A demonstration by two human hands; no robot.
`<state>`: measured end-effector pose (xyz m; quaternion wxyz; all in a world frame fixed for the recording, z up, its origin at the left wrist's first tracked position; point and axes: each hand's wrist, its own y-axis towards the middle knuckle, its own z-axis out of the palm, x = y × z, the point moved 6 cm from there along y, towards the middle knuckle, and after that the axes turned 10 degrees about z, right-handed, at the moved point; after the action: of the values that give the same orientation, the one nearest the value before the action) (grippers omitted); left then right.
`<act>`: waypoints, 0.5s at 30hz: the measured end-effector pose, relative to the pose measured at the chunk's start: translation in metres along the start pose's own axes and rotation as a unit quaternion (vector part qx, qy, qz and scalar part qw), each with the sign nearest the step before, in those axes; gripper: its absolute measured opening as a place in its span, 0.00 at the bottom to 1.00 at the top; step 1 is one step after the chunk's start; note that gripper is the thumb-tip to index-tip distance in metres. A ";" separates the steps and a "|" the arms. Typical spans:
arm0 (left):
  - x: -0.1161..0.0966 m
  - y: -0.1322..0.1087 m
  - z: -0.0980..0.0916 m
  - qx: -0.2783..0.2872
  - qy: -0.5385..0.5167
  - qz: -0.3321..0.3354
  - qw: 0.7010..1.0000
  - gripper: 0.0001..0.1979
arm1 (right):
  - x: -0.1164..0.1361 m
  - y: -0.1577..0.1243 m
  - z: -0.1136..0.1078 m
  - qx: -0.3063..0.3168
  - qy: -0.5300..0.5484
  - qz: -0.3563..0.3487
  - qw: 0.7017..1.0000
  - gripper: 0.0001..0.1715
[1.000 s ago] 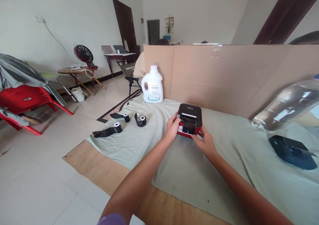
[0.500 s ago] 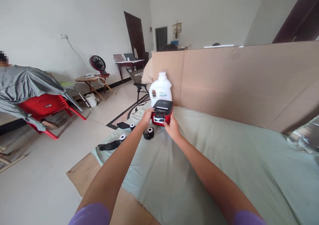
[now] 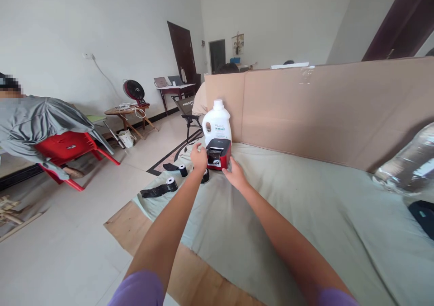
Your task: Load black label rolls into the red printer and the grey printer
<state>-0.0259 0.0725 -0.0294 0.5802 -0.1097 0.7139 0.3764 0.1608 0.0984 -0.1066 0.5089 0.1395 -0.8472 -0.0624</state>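
A small red and black label printer [image 3: 219,155] stands on the grey-green cloth [image 3: 291,206], just in front of a white detergent bottle [image 3: 217,122]. My left hand [image 3: 199,157] is curled against the printer's left side. Just off the printer's front right corner, my right hand [image 3: 235,175] lies with its fingers stretched out and nothing in them. One paper roll in black wrap [image 3: 205,176] lies beside my left hand, half hidden by it. Two more rolls [image 3: 182,170] [image 3: 171,185] lie further left on the cloth.
A cardboard wall [image 3: 322,111] runs along the back of the cloth. A clear plastic bottle [image 3: 405,163] and a dark blue device [image 3: 423,218] are at the right edge. A person in grey [image 3: 30,125] bends over a red chair [image 3: 64,150] at the left.
Both hands moved the printer left and away, from mid-cloth to the spot before the detergent bottle. My right hand has come off it.
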 end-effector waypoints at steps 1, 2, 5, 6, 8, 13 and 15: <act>-0.014 -0.016 0.004 -0.009 0.007 0.052 0.999 0.17 | -0.011 -0.012 -0.019 -0.010 -0.024 0.016 1.000 0.41; -0.028 -0.037 0.013 0.005 0.017 0.122 0.992 0.18 | -0.024 -0.026 -0.042 -0.024 -0.050 0.018 0.998 0.39; -0.053 -0.130 0.079 0.284 0.064 0.264 0.920 0.16 | -0.076 -0.079 -0.143 -0.083 -0.139 0.021 0.987 0.32; -0.053 -0.169 0.103 0.402 0.092 0.278 0.868 0.16 | -0.094 -0.099 -0.183 -0.109 -0.173 0.025 0.978 0.30; -0.048 -0.244 0.135 0.568 0.150 0.311 0.747 0.22 | -0.121 -0.141 -0.272 -0.180 -0.243 0.045 0.952 0.27; -0.047 -0.325 0.144 0.630 0.230 0.379 0.638 0.30 | -0.117 -0.229 -0.462 -0.338 -0.387 0.025 0.857 0.18; -0.047 -0.328 0.138 0.629 0.241 0.379 0.634 0.30 | -0.117 -0.242 -0.512 -0.380 -0.428 0.102 0.813 0.22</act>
<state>0.2856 -0.0756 -0.1272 0.1223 0.4756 0.8710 -0.0170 0.7050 -0.0790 -0.0231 0.1104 -0.1931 -0.8975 -0.3807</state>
